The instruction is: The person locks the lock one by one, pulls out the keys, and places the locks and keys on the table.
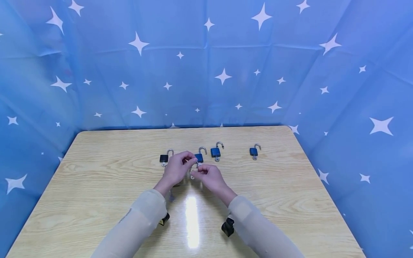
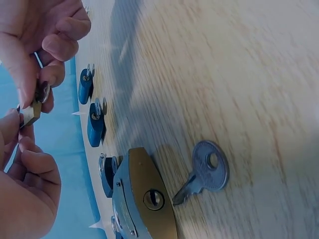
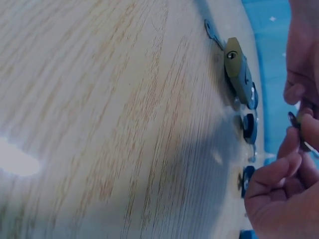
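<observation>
Well, a blue starry backdrop point(image 1: 180, 79) hangs behind the wooden tabletop point(image 1: 96, 215). Opposite the middle of its far edge, the person's left hand point(image 1: 177, 166) grips a small padlock point(image 2: 33, 113) above the surface, fingers curled; the right hand point(image 1: 211, 178) meets it, fingers bent too. One brass-faced padlock point(image 2: 149, 194) lies near the left hand. Towards the far edge sit a black padlock point(image 1: 164, 158) and three blue padlocks point(image 1: 215, 152), shackles open, one nearer the far right corner. Smallest, the right fingertips pinch a key point(image 2: 46, 91) at the held padlock; a loose key point(image 2: 212, 164) lies beside the brass-faced one.
</observation>
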Available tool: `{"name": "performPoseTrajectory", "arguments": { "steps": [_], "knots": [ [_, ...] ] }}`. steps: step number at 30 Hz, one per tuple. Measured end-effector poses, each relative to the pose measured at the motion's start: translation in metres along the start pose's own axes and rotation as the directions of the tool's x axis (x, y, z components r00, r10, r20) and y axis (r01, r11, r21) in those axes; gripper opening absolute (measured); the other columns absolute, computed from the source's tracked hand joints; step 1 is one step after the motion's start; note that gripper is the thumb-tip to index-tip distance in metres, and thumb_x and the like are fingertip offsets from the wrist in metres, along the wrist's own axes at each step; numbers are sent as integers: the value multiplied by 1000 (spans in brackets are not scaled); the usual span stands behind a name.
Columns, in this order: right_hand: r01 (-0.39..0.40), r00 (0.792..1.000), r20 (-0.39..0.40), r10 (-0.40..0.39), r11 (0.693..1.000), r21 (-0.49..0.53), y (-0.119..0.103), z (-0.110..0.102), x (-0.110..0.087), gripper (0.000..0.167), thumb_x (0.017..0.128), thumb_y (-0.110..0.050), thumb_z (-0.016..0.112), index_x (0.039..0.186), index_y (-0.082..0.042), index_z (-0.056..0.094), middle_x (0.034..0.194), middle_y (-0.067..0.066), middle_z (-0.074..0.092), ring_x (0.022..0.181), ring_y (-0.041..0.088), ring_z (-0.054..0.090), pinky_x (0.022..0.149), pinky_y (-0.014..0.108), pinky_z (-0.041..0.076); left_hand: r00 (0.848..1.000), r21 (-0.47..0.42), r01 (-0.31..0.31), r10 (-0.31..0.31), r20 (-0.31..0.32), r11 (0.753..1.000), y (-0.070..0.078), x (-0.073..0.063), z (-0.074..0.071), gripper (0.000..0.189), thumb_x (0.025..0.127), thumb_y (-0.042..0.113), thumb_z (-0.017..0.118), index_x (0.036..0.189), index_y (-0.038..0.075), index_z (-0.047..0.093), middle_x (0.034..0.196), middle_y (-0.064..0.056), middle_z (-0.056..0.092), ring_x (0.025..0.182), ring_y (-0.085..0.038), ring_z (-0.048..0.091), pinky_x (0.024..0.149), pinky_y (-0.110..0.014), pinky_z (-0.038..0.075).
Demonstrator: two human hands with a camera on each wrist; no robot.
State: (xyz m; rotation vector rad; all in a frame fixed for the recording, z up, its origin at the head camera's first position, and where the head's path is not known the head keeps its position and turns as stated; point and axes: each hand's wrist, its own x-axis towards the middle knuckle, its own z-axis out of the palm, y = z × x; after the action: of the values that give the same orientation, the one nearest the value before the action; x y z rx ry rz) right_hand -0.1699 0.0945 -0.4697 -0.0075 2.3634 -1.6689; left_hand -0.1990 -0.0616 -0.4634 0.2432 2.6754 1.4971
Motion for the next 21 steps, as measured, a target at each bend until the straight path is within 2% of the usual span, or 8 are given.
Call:
{"name": "performPoseTrajectory", "arguments": {
  "steps": [5, 11, 17, 21],
  "knots": [
    [1, 1000, -10, -1, 1000, -9, 2, 0, 1, 20, 89, -22, 71, 77, -6, 64, 68, -5, 50, 64, 11, 43, 55, 22, 35, 1000, 0, -18, 18, 7, 1000, -1, 0, 0, 16, 97, 32, 61, 100, 21, 72, 87, 5, 67, 72, -14, 56, 64, -30, 45],
    [-31, 998, -47, 29, 999, -25, 2, 1, 1, 20, 88, -22, 72, 76, -7, 65, 76, -5, 57, 71, 12, 48, 60, 24, 38, 998, 9, -52, 52, 21, 999, -1, -1, -4, 13, 96, 29, 62, 96, 21, 72, 87, 4, 69, 69, -14, 56, 62, -29, 45],
    [-49, 996, -70, 46, 998, -41, 2, 4, 0, 21, 87, -21, 72, 73, -7, 66, 73, -4, 57, 69, 13, 47, 60, 25, 38, 996, 50, -77, 75, 51, 996, 2, -1, -7, 12, 95, 26, 63, 94, 19, 73, 84, 4, 69, 65, -13, 53, 58, -27, 43],
    [-69, 995, -75, 66, 997, -35, 1, 5, -2, 18, 87, -20, 72, 76, -6, 68, 78, -4, 60, 69, 12, 49, 61, 26, 40, 994, 80, -94, 88, 68, 992, 4, -2, -10, 12, 95, 26, 64, 92, 19, 72, 80, 6, 67, 63, -13, 51, 57, -26, 41]
  ]
}}
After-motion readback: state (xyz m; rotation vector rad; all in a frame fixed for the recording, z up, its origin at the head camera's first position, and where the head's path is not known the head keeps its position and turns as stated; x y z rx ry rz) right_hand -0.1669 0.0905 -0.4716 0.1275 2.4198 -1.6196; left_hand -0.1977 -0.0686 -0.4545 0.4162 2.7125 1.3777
